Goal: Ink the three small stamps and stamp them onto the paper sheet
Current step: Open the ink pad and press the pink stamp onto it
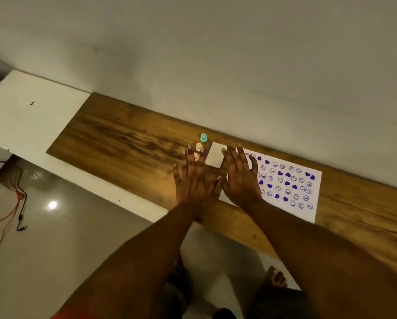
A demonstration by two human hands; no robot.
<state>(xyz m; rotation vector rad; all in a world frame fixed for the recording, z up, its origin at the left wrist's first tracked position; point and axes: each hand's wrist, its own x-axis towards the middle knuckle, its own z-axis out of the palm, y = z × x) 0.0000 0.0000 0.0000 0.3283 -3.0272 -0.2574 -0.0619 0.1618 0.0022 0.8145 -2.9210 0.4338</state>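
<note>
A big pale wall point(215, 54) fills the far part of the view. Below it runs a long brown wooden desk point(123, 139) with a white part point(20, 116) at its left end. The shiny floor point(66, 226) lies on the near side, with red and black wires point(15, 203) at the far left.

A white paper sheet point(308, 210) lies flat on the desk, to the right. It is covered with purple hearts and smiley faces in rows.

Two bare arms reach out over the desk. The left hand point(190, 180) is flat, palm down, with its grip spread wide and holding nothing. The right hand point(240, 178) is flat too, fingers spread, holding nothing, and it covers the left edge of the paper sheet.

Between the hands, a bit farther off, sits a small pale square box point(215, 155).

Three small stamps stand left of the box. The teal stamp point(203, 137) is farthest. The light pink stamp point(199, 146) is just nearer, beside the left fingertips. The third stamp point(196, 157) peeks out between the left fingers.
</note>
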